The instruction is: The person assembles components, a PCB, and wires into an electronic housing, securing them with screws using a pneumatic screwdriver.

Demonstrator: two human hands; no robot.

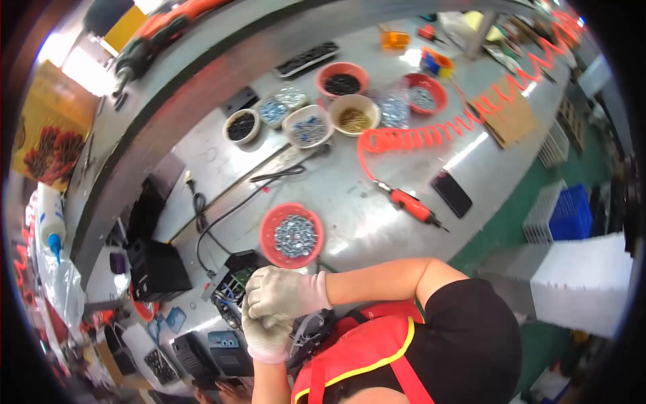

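Both my hands wear pale work gloves and meet in front of my body. My right hand (279, 294) lies over the fingers of my left hand (267, 333), both with curled fingers. What they pinch, if anything, is hidden between them. Right beside them is an opened black device (235, 266) with a green circuit board, partly covered by my hands. A black cable (200, 246) runs from it up the table. Just beyond my hands stands a red bowl (264, 231) filled with small metal parts.
A red air screwdriver (412, 205) on a coiled red hose (410, 138) lies to the right, near a black phone (451, 193). Farther back stand several bowls of screws, including a cream bowl (372, 111). Black housings (156, 269) sit left. Another person's hands (229, 390) show at the lower edge.
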